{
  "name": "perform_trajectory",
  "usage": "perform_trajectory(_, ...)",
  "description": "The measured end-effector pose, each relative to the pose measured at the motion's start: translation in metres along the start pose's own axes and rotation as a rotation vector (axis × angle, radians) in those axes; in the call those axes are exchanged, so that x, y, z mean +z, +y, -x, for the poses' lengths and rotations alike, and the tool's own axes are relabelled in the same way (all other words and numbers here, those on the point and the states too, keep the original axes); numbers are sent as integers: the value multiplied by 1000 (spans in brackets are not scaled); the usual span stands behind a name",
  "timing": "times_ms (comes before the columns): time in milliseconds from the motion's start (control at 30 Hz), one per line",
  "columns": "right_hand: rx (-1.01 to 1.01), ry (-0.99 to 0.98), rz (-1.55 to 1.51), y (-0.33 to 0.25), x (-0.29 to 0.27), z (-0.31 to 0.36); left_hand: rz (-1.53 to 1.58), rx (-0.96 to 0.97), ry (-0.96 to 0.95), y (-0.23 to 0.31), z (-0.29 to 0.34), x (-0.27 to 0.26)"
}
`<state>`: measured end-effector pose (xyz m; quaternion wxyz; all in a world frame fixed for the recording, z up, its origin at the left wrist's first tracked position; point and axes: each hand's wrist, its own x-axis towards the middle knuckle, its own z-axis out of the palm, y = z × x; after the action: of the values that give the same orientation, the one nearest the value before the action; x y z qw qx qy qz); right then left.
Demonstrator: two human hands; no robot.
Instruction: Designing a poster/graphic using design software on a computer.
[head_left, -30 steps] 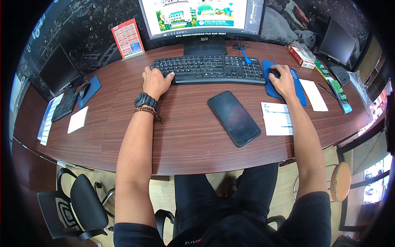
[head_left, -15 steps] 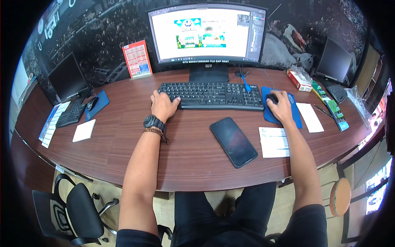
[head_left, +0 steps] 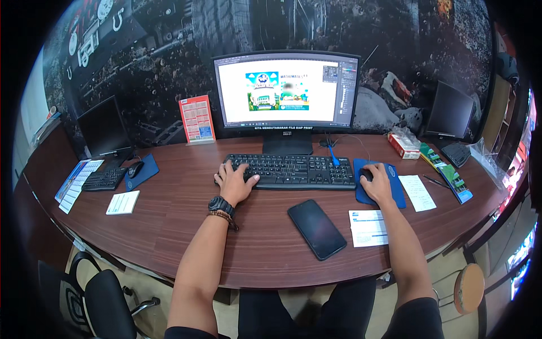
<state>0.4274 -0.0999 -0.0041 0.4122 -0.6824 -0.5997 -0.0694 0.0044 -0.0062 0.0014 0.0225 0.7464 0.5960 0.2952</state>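
My left hand [head_left: 235,184], with a black watch and a brown bracelet at the wrist, rests on the left end of a black keyboard [head_left: 293,174]. Its fingers are spread over the keys, and nothing is held in it. To the right, my right hand [head_left: 380,185] is curled over a black computer mouse [head_left: 367,174], which shows only in part. The mouse sits on a blue mouse pad [head_left: 397,192]. Behind the keyboard stands a lit monitor [head_left: 313,85] with a colourful two-panel design on its screen. A dark smartphone [head_left: 317,229] lies in front of the keyboard.
Printed paper [head_left: 367,229] lies partly under my right forearm. A red-and-white box [head_left: 403,146] and a dark monitor [head_left: 450,110] stand farther right. At left are a red calendar [head_left: 197,120], another keyboard [head_left: 104,179] and a paper stack [head_left: 122,202]. An office chair [head_left: 107,299] stands below.
The view has tilted upward, so the desk sits lower and more wall shows. My left hand's fingers have spread farther over the keys. My right hand stays on the mouse.
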Motion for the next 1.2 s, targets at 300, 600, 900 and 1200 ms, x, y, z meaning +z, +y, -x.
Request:
perform_trajectory(300, 22, 2, -11, -2, -1, -1, 5, -59, -118, 4, 1, -7)
perform_trajectory(600, 20, -25, -17, -4, -5, 1, 6, -27, -82, 1, 0, -2)
perform_trajectory(900, 58, -50, 10, -8, -6, 1, -2, -30, -88, 1, 0, -2)
perform_trajectory(1200, 65, -43, 7, -9, -6, 2, 14, -39, -100, 2, 0, -3)
